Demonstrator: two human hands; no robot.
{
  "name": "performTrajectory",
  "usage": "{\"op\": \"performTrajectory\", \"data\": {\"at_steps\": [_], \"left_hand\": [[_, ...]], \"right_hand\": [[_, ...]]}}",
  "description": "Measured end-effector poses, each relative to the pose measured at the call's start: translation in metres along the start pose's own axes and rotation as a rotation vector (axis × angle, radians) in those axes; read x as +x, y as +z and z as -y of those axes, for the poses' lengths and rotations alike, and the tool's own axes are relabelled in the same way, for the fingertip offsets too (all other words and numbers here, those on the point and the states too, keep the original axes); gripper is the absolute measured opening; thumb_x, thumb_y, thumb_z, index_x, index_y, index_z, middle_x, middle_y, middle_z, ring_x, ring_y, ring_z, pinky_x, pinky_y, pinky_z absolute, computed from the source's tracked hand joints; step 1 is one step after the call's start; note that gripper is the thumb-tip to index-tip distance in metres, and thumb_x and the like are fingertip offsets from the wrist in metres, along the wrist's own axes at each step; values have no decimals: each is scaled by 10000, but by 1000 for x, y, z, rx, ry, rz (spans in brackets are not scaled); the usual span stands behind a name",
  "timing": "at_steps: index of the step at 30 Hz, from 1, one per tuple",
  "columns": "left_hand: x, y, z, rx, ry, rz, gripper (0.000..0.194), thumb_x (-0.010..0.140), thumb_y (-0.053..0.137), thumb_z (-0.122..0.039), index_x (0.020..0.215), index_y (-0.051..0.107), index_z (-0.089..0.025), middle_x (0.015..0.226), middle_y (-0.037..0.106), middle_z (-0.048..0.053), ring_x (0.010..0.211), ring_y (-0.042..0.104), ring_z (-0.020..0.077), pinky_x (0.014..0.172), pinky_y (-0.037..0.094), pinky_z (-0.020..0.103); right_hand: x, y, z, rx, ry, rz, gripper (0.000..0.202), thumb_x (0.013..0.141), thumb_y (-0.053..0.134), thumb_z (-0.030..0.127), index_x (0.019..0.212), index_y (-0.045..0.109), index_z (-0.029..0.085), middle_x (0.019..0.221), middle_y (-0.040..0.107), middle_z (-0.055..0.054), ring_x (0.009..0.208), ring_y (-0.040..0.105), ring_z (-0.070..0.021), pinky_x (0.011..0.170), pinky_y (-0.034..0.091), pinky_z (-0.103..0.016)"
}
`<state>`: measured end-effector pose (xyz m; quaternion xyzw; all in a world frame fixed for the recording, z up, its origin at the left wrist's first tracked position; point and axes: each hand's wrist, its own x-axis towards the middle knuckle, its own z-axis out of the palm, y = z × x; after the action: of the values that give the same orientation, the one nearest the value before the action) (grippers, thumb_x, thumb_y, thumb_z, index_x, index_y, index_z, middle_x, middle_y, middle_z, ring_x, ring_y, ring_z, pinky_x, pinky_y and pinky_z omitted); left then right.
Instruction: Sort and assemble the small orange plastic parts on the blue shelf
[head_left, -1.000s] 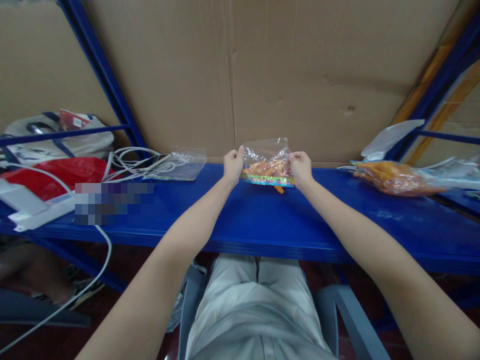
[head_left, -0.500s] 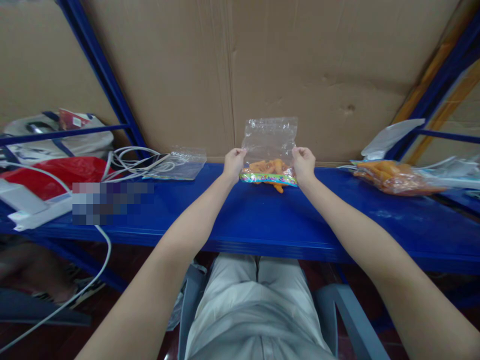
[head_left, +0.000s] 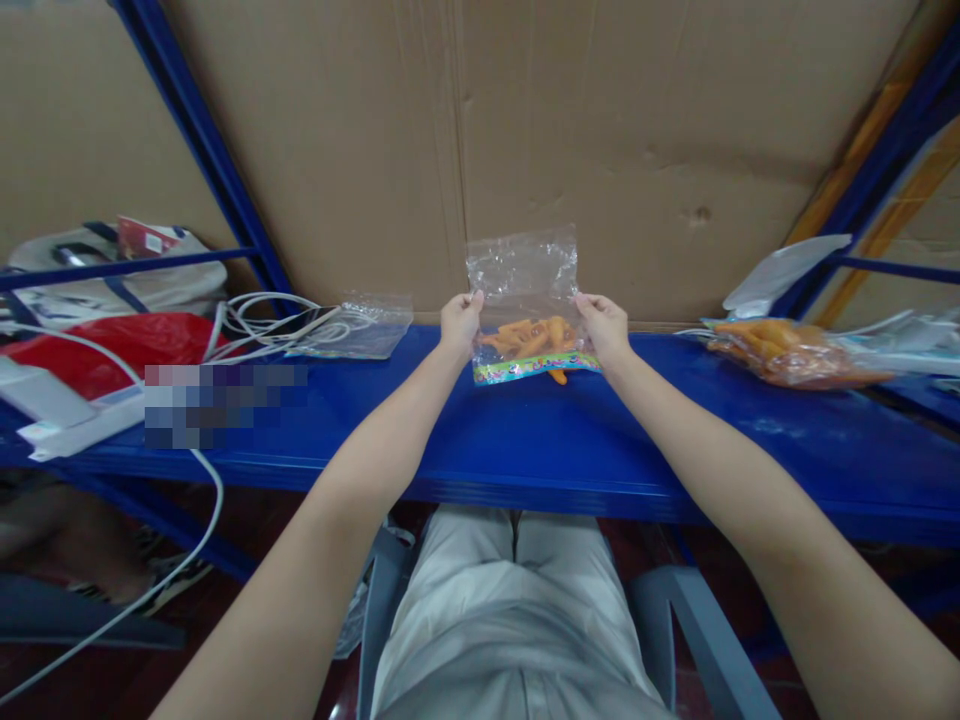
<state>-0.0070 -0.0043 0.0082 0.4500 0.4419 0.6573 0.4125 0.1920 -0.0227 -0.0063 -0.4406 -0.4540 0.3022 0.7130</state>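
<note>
A clear plastic bag (head_left: 523, 262) with a colourful printed band along its bottom is stretched upright between my hands. My left hand (head_left: 460, 322) pinches its left edge. On the opposite edge, the fingers of my right hand (head_left: 604, 325) are closed on the film. Several orange pieces (head_left: 529, 337) show through the lower part of the bag; whether they lie inside or behind it I cannot tell. One orange piece (head_left: 559, 377) sticks out below the printed band, against the blue tabletop (head_left: 525, 440).
Right of my hands lies a clear bag of orange pieces (head_left: 780, 352). To the left are a flat clear bag (head_left: 386, 325), coiled white cables (head_left: 277, 318), a red bag (head_left: 150, 345) and a white power strip (head_left: 82, 425). Cardboard (head_left: 600, 130) stands behind the table.
The bag has shifted slightly left and its printed band has tilted and come lower. Both hands keep their hold. The orange piece below the band stays where it was.
</note>
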Motion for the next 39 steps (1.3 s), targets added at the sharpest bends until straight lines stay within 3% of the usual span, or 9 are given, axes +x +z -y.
{"op": "performTrajectory", "data": {"at_steps": [3,7,10,14,17,24,29,39], "left_hand": [[7,-2,1,16,127,6,376,933,687,-235,655,435,-214,496,355,-96,437,344,74,470,274,204],[14,-6,6,39,228,61,385,878,764,-276,652,460,-208,533,426,-80,520,426,85,525,332,205],[12,-6,9,48,220,107,381,888,757,-311,656,473,-209,517,416,-83,473,367,75,479,288,206],[8,-4,10,62,208,153,367,903,745,-327,658,498,-208,488,391,-89,419,306,70,434,241,217],[7,-3,10,70,198,163,385,906,747,-368,663,491,-214,469,345,-100,383,276,66,410,214,219],[6,-3,12,71,177,190,407,974,640,-496,696,521,-223,456,243,-104,348,249,74,388,216,212],[3,-1,9,36,135,217,397,986,642,-435,681,508,-218,469,227,-109,344,223,59,380,201,207],[5,-3,9,23,190,130,192,881,770,-352,810,699,-189,483,393,-90,358,323,59,397,268,225]], "right_hand": [[-5,2,6,33,70,-26,248,822,732,259,661,546,226,481,410,103,403,365,-73,389,299,-190],[-10,1,12,121,139,20,311,827,744,227,659,483,220,556,491,81,436,443,-74,402,343,-180],[-15,0,16,108,202,60,327,828,794,276,697,500,219,598,531,69,447,464,-75,414,369,-184],[-18,3,20,104,237,-30,319,888,669,145,648,470,209,551,481,69,439,434,-71,399,325,-170],[-13,4,18,175,242,-71,312,854,638,98,636,446,213,532,444,74,441,422,-76,394,340,-174],[-1,-6,8,195,260,20,391,816,805,327,658,460,232,515,407,85,423,367,-80,362,348,-198],[0,-5,10,175,235,-52,369,859,749,238,632,459,217,539,456,80,432,392,-72,401,407,-190],[-10,-6,21,232,254,-4,333,872,655,93,649,441,216,439,311,121,357,237,-46,334,253,-149]]}}
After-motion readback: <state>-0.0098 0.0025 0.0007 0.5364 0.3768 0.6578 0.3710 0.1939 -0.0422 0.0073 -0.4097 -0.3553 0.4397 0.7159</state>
